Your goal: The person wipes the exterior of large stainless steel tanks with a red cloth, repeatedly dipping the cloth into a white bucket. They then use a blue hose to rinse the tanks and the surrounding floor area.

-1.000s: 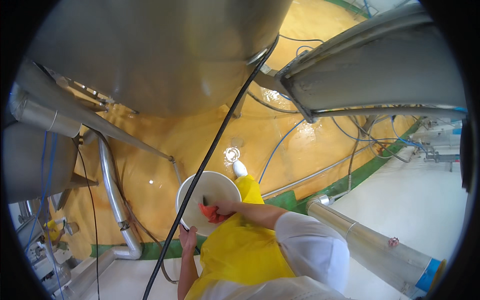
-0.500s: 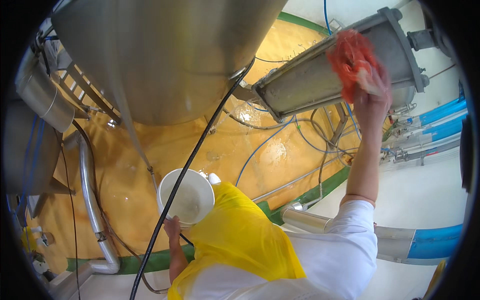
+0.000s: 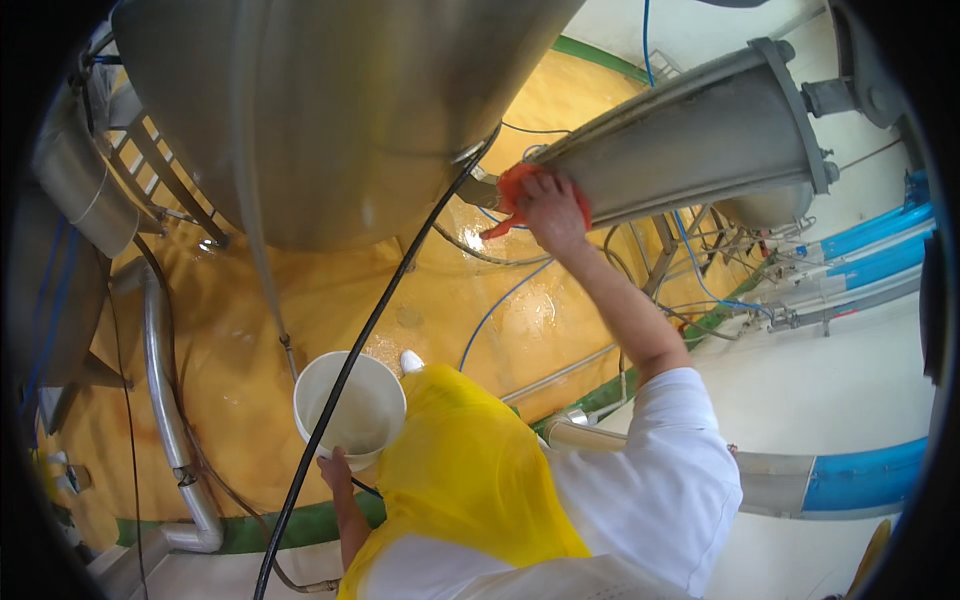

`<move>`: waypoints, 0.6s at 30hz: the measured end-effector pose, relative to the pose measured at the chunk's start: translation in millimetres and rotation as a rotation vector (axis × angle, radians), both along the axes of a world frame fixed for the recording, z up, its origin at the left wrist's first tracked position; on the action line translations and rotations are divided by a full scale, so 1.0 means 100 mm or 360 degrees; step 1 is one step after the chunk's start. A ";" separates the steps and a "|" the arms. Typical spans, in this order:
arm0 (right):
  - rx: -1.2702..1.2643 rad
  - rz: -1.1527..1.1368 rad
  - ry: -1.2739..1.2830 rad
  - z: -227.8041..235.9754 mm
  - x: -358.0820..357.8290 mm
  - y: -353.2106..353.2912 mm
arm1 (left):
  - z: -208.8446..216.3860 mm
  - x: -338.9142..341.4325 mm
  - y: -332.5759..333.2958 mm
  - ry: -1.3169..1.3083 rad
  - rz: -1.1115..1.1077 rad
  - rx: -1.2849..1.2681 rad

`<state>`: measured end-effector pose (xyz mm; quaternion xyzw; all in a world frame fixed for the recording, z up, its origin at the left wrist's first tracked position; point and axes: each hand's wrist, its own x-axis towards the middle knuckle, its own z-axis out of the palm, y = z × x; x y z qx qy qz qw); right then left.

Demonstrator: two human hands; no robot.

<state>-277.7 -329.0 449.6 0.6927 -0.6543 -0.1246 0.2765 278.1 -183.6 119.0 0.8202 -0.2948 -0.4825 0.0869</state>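
My left hand [image 3: 336, 470] grips the near rim of a white bucket [image 3: 312, 385], which hangs beside my yellow apron with cloudy liquid at its bottom. With my arm stretched out, my right hand [image 3: 553, 208] presses a wet red cloth [image 3: 515, 190] against the lower far end of a long grey metal housing [image 3: 690, 140]. The cloth covers that end, and one strip of it dangles free. My fingers curl over the cloth.
A large steel tank [image 3: 340, 120] fills the upper left. A black hose [image 3: 375, 325] crosses in front of the bucket. Blue hoses and cables trail over the wet orange floor [image 3: 240, 400]. Steel pipes [image 3: 165, 370] stand at left; blue-wrapped pipes [image 3: 865, 478] run along the right wall.
My right hand has swept the red cloth down and left along the housing, from near its upper end to its lower end. My left hand still holds the bucket.
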 end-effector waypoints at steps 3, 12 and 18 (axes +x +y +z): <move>-0.0326 0.0061 0.0139 0.86 -0.04 0.15 | -0.23 0.08 0.00 0.0132 0.0176 0.0116; -0.0953 0.0018 0.0214 1.73 -0.14 0.19 | -0.22 0.24 0.04 0.0155 0.0266 -0.0050; -0.0666 0.0018 0.0215 1.35 0.02 0.14 | 0.13 0.24 -0.14 0.0273 0.0143 -0.0060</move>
